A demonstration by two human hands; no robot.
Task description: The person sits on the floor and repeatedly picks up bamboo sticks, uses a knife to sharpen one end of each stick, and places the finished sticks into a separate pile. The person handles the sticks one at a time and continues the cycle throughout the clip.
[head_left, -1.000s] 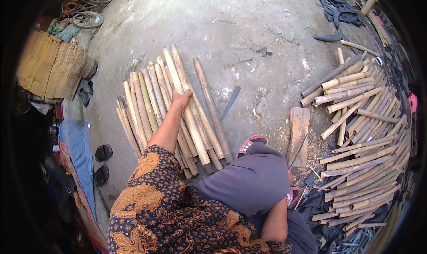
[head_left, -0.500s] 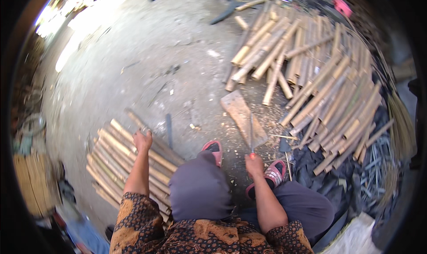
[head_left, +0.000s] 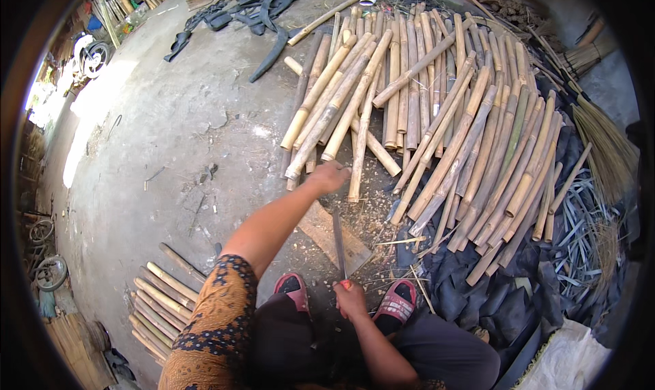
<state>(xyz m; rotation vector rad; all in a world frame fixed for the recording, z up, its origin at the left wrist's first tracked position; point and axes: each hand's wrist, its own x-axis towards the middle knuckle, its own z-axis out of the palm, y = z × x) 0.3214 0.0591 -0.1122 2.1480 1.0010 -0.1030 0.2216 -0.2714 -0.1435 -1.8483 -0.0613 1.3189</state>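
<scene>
My left hand (head_left: 329,177) is stretched forward to the near ends of the pale bamboo poles in the big pile (head_left: 443,117). Its fingers are curled, and whether they grip a pole is unclear. My right hand (head_left: 349,298) is closed on the reddish handle of a long knife (head_left: 338,240), held between my knees. The blade points away from me and lies over a flat wooden board (head_left: 355,253) on the concrete floor. A patterned sleeve covers my left upper arm.
A small stack of cut bamboo (head_left: 164,298) lies at my lower left. Red sandals (head_left: 399,298) are on my feet. Black rubber strips (head_left: 266,1) lie at the far side, a straw broom (head_left: 604,141) at right, a white sack (head_left: 566,356) lower right, and bicycle wheels (head_left: 48,270) far left.
My left hand left the small stack at my left and reached forward to the big pile. The view swung right. My right hand stayed on the knife.
</scene>
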